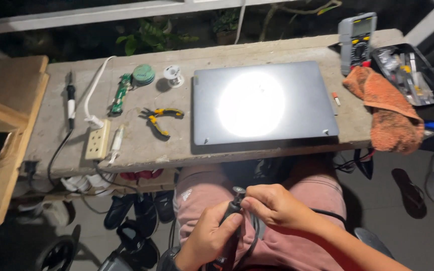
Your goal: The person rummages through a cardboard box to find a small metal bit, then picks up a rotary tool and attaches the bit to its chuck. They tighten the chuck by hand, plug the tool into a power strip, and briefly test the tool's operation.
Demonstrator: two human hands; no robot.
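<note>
Over my lap, my left hand [208,235] grips a dark pen-shaped power tool [231,221] by its body. My right hand [272,205] pinches the tool's metal tip [238,191] with the fingertips. A black cord [327,213] runs from the tool across my pink shorts. A closed grey laptop [262,103] lies on the concrete bench [146,145] in front of me, with a bright light glare on its lid.
On the bench lie yellow-handled pliers [160,119], a green circuit board [120,94], solder spools [173,75], a soldering iron [70,99], a power strip [98,140], a multimeter [356,41], an orange cloth [389,108] and a parts tray [408,73]. Shoes [141,211] sit under it.
</note>
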